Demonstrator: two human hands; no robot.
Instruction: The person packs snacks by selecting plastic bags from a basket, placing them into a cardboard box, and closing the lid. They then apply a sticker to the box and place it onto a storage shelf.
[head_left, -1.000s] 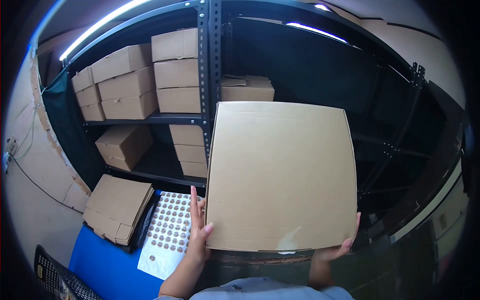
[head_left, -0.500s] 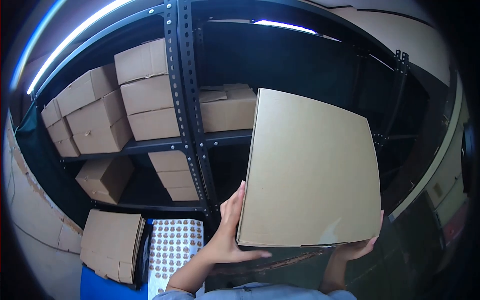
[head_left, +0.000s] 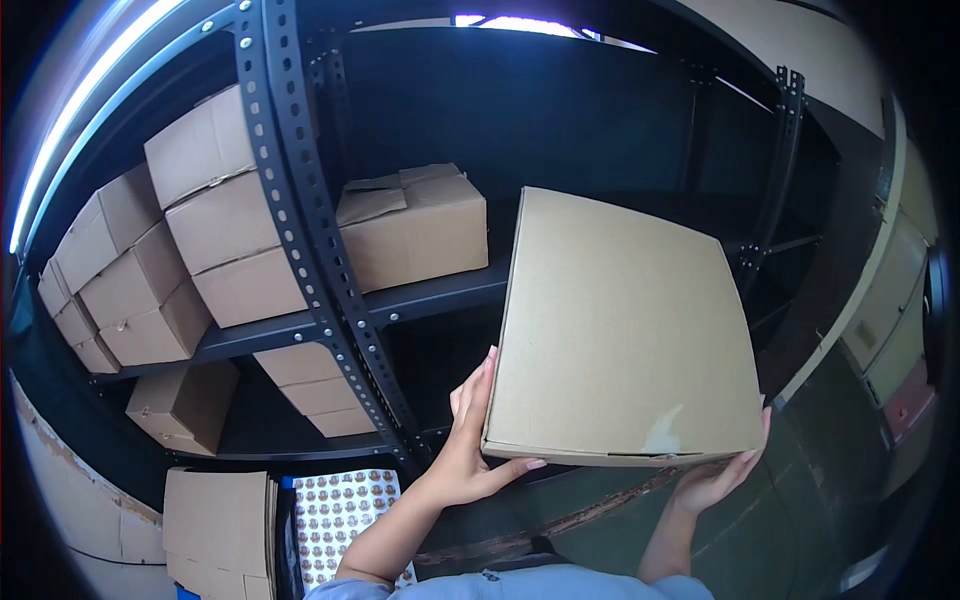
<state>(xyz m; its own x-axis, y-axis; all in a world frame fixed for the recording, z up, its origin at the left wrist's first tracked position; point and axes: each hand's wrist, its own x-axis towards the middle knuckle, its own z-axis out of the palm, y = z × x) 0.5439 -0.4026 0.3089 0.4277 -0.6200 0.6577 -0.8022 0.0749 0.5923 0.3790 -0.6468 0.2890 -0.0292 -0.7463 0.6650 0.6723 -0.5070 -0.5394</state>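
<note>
A large brown cardboard box [head_left: 625, 325] is held up in front of me, its broad top face tilted toward me and a pale torn patch near its front edge. My left hand [head_left: 470, 440] grips its left front corner, thumb along the near edge and fingers up the left side. Under the right front corner, my right hand [head_left: 715, 480] supports the box, some of its fingers hidden behind it. Behind the box, to its left, another cardboard box [head_left: 420, 235] with loose flaps sits on the black metal shelf [head_left: 440, 292].
Stacked cardboard boxes [head_left: 225, 210] fill the left shelf bay, with more boxes [head_left: 320, 390] on the level below. A perforated black upright [head_left: 300, 180] divides the bays. Flattened cardboard [head_left: 215, 520] and a sheet of round stickers [head_left: 345, 510] lie at lower left.
My view has turned right and closer to the shelf. The held box now tilts more, its front edge raised slightly, and the box on the shelf shows more fully. Both hands keep their hold.
</note>
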